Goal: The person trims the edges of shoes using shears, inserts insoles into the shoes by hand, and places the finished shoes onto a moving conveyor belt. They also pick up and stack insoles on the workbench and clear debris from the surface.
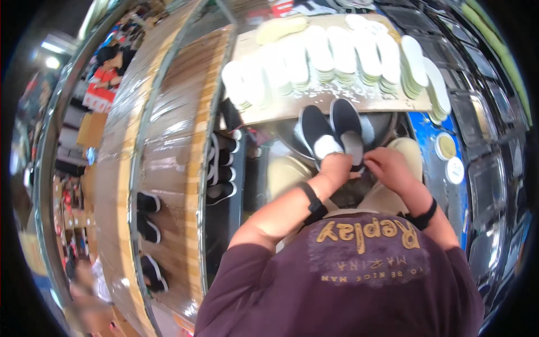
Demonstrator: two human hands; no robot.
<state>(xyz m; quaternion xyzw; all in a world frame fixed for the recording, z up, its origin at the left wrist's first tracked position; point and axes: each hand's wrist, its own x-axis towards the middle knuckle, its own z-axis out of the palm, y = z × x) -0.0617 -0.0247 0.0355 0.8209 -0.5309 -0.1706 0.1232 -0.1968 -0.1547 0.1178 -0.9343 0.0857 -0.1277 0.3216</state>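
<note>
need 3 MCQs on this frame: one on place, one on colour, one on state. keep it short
1. Where do the stacks of insoles lie?
A. on the board beyond the shoes
B. on the floor by the person's feet
C. inside the shoes on the conveyor

2. What colour are the uppers of the two shoes at the hands?
A. red
B. black
C. yellow

3. What are the hands doing?
A. hanging free at the person's sides
B. both at the heel openings of the shoes
C. lifting a stack of insoles

Answers:
1 A, the pale stacks stand in rows on the board past the shoes.
2 B, dark uppers with pale insides.
3 B, left hand and right hand rest at the shoes' heel ends.
</note>
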